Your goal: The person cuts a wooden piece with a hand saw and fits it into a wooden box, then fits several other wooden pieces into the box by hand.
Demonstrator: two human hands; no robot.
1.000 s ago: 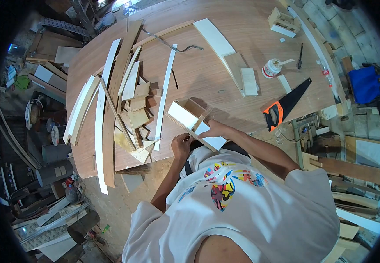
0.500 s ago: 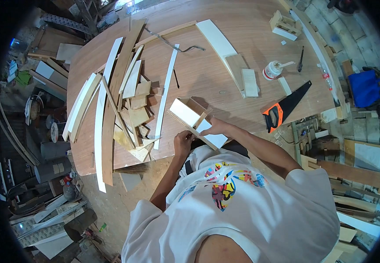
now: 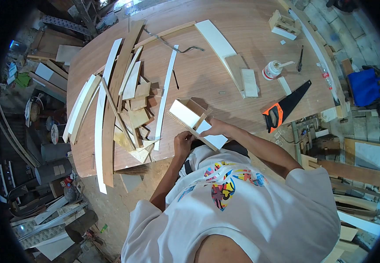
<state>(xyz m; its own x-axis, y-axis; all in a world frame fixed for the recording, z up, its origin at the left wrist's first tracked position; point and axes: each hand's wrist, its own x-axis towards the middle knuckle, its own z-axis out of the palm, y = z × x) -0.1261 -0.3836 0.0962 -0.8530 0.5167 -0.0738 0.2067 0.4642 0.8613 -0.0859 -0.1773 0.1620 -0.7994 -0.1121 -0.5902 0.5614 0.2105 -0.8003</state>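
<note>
A small wooden assembly with white faces (image 3: 184, 113) is tilted at the table's front edge, close to my body. My right hand (image 3: 216, 127) grips its right part, with the thumb on the white face and the fingers round the far side. At its lower left side is my left hand (image 3: 184, 143), fingers bent and pressed together; whatever they hold is too small to make out. A long narrow white strip (image 3: 166, 96) lies to the left of the assembly.
Wood offcuts (image 3: 141, 115) and long boards (image 3: 123, 83) cover the left of the table (image 3: 225, 98). To the right are an orange-handled saw (image 3: 286, 107), a white tub (image 3: 270, 71), a screwdriver (image 3: 301, 59) and a curved white board (image 3: 217, 38).
</note>
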